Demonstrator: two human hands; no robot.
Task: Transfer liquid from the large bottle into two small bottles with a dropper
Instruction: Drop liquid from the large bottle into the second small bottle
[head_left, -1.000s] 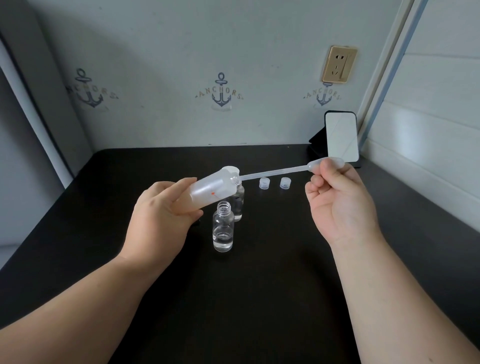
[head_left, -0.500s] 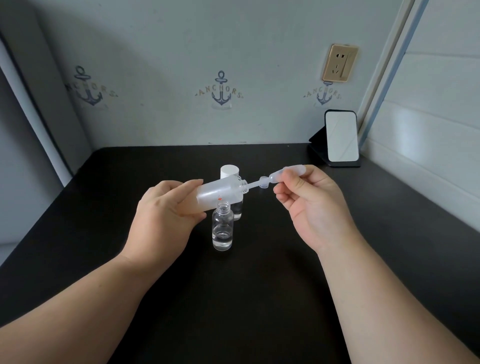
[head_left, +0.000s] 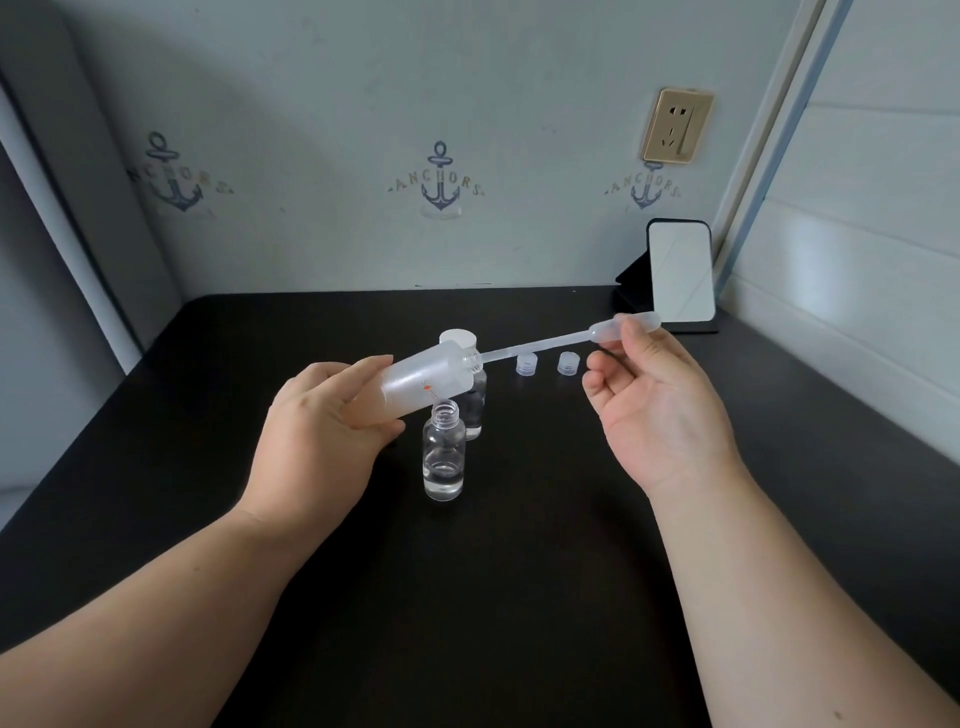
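The left hand (head_left: 322, 426) holds the big bottle (head_left: 426, 382) tipped sideways. The right hand (head_left: 660, 410) pinches the dropper (head_left: 550, 342), its tip in the bottle's mouth.

Tilted large bottle (head_left: 426, 382), dropper (head_left: 571, 338) inserted

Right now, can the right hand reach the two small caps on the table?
Probably yes: the two small caps lie uncovered just beside the right hand, but it pinches the dropper bulb, so its fingers are busy.
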